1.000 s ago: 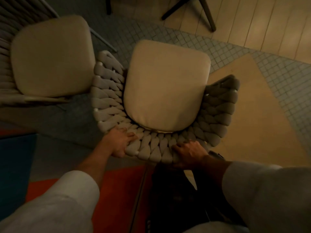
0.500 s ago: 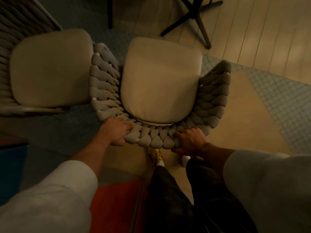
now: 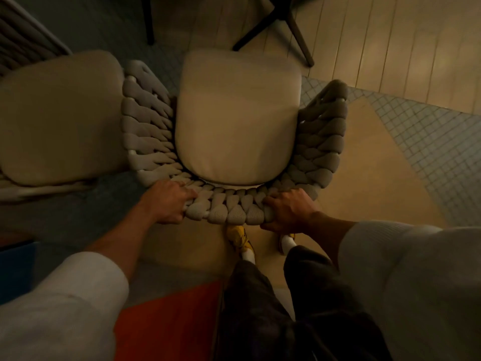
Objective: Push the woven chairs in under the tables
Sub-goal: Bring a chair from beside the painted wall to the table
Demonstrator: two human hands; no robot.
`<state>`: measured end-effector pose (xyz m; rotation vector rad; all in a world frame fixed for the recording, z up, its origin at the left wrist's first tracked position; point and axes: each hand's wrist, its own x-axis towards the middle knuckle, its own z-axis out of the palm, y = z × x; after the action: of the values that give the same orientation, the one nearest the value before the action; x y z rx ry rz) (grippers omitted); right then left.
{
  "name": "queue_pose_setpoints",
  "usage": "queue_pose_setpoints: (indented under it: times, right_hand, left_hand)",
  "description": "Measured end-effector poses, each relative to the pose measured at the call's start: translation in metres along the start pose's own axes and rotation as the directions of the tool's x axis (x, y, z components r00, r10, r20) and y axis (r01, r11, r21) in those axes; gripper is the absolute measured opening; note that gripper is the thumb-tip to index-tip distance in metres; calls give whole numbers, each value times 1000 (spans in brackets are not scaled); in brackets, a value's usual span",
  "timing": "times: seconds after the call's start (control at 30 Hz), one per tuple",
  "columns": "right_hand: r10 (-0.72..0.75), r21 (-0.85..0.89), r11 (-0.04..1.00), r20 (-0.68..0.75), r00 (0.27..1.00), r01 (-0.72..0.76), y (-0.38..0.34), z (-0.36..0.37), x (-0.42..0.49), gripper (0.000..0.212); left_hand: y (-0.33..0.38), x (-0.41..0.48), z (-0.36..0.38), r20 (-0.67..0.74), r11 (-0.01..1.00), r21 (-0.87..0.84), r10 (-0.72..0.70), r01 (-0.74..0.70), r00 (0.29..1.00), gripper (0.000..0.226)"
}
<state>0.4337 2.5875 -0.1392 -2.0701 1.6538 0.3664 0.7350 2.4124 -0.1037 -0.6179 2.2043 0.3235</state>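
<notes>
A woven chair point(image 3: 145, 121) with a thick grey braided back and a cream seat cushion point(image 3: 236, 118) stands right below me, seen from above. My left hand point(image 3: 169, 201) grips the left part of its curved backrest. My right hand point(image 3: 289, 209) grips the right part of the same backrest. Dark table legs point(image 3: 276, 22) spread on the floor just beyond the chair's front edge; the tabletop itself is out of view.
A second woven chair point(image 3: 59, 118) with a cream cushion stands close on the left, almost touching the first. A dark leg point(image 3: 148, 22) stands at the top. My feet in yellow shoes point(image 3: 239, 238) are right behind the chair. Floor is tile, wood planks and an orange patch point(image 3: 169, 327).
The chair has slid forward toward the table legs with both hands on its back. I have stepped after it, and my feet now show behind the backrest.
</notes>
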Motion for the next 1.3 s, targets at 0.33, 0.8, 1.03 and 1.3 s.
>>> queue_pose_setpoints:
  times: [0.33,0.8,1.03,1.3]
  right_hand:
    - [60,32,998,-65,996,-58,24,-16,32,86]
    - [88,4,996,-117,989,-88,53,-48,65,79]
    - [110,-9,994,-114,987,-112,66,-67,77,70]
    - [123,0,992,-93,988,-123,82,-79,93,71]
  left_hand:
    - [-32,30,-45,-27,995,98,37,-34,999,72]
    - [-68,75,-85,-102,990,116,98,-86,990,76]
    - [-80,91,-101,-147,988,126,107,-88,983,73]
    - [-92,104,-121,-161,988,125,111,-91,981,70]
